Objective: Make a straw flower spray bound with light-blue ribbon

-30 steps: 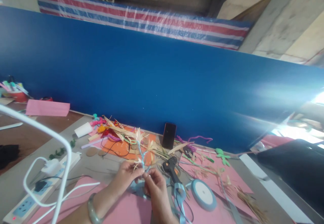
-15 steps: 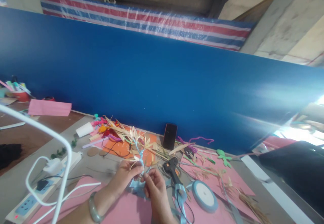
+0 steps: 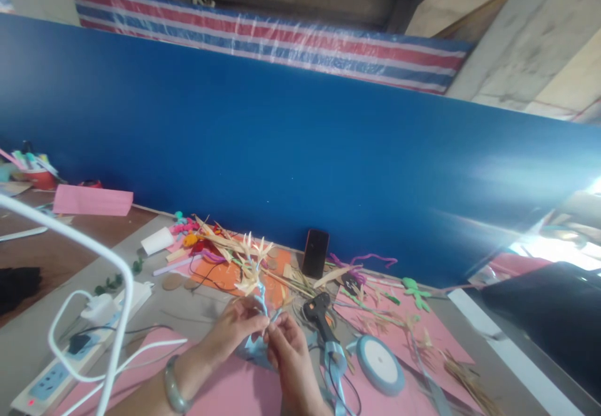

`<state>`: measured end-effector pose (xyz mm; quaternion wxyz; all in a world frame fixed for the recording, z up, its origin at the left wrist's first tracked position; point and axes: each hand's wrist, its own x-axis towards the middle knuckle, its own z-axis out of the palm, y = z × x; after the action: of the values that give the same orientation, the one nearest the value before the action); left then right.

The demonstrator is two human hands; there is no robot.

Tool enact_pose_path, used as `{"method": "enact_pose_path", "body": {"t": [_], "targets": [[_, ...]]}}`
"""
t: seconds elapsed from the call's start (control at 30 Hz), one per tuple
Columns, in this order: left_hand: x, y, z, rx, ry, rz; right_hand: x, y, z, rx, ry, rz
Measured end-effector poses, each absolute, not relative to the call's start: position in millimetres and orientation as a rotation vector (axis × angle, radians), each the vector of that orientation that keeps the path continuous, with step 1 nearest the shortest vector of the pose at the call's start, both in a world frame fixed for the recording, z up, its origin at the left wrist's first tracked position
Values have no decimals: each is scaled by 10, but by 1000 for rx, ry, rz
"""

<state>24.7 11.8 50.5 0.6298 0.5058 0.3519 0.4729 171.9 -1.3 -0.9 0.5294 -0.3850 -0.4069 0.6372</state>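
Note:
In the head view my left hand (image 3: 243,319), below a bangle, is closed on the light-blue wrapped stem of a handmade straw flower (image 3: 251,269). Pale, pointed petals stand up above my fingers in several clusters. My right hand (image 3: 290,341) meets it at the lower stem, thumb and fingertips pinched on what looks like light-blue ribbon; the exact grip is partly hidden. Light-blue ribbon (image 3: 256,350) hangs below both hands over a pink sheet (image 3: 244,384). To the right lie a black glue gun (image 3: 319,316) and a blue ribbon spool (image 3: 380,366).
A phone (image 3: 315,253) leans against the blue partition (image 3: 291,153). Straw pieces and pipe cleaners litter an orange sheet (image 3: 277,291) and another pink sheet (image 3: 441,334). On the left, a power strip (image 3: 51,375) and a white cable (image 3: 123,316) take up room beside my forearm.
The straw flower has turned in my fingers, its petal clusters now drawn closer together and facing differently. My left fingers have shifted slightly; my right hand stays almost in place.

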Motion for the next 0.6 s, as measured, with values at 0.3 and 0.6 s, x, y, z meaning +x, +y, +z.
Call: {"method": "enact_pose_path", "body": {"t": [0.3,0.6], "targets": [[299,219,171,1050,951,1271,1699,-46,27,-1029,-1061,1228],[248,256,123,1213,1121,1295,1723,-34,-242,-1107,-1208,950]]}}
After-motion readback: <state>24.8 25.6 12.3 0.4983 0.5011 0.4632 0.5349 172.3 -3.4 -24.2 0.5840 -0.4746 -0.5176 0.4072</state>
